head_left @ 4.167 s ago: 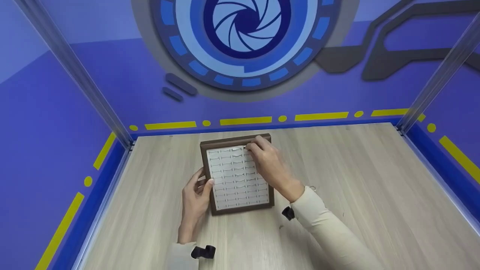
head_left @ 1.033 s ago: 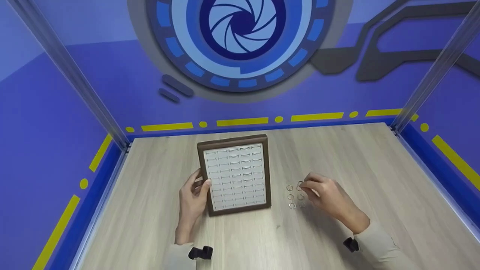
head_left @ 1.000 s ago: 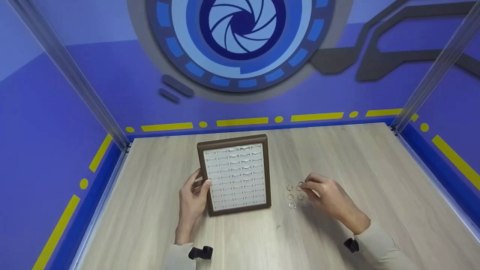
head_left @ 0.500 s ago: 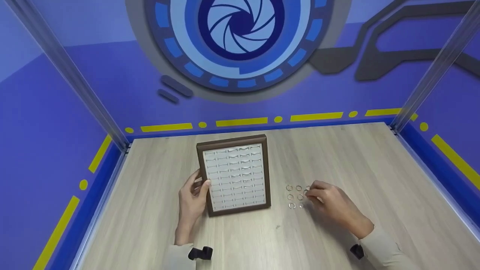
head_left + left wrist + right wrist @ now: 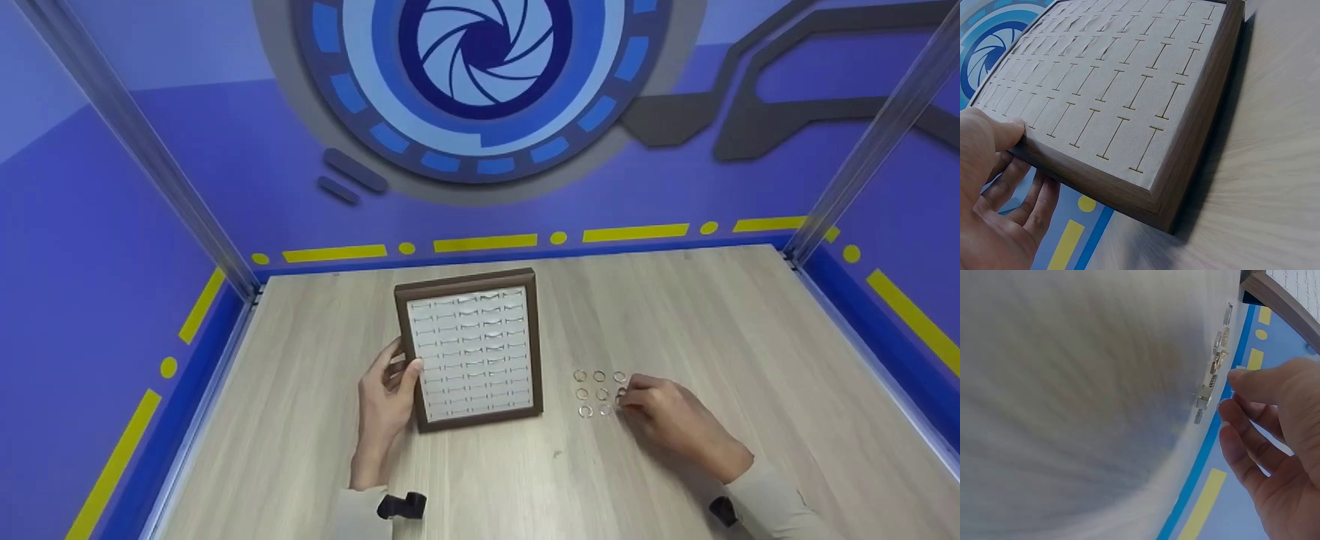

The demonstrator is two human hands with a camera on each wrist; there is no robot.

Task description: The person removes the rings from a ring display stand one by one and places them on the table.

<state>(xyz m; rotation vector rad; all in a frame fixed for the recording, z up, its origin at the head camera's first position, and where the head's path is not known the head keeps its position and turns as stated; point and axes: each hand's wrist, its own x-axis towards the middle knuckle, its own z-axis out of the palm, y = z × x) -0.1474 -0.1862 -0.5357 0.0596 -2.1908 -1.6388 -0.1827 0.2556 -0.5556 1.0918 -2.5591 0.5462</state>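
Note:
My left hand [image 5: 386, 405] grips the left edge of a ring display tray [image 5: 405, 360], thumb over its front rim and fingers curled behind. Brown wood frames the tray; its pale padded face [image 5: 1100, 84] carries rows of slits, some bulging in the upper middle. Held tilted, it faces the person. To its right, small metal rings [image 5: 599, 376] lie in neat rows on the table. Thumb and fingers of my right hand [image 5: 675, 420] pinch a ring [image 5: 621, 393] at the right end of the middle row. The right wrist view shows several rings [image 5: 1225, 336] edge-on beyond the fingertips.
The light wood table [image 5: 480, 487] ends at a blue patterned back wall [image 5: 225, 172] and side walls. Metal posts [image 5: 862, 150] stand at the back corners. A black wrist strap [image 5: 402, 506] sits at the left cuff, another [image 5: 724, 511] at the right.
My right hand has left the tray's top row and come down to the rings, then shifted right and toward the person among them. My left hand keeps its grip; the tray stays put.

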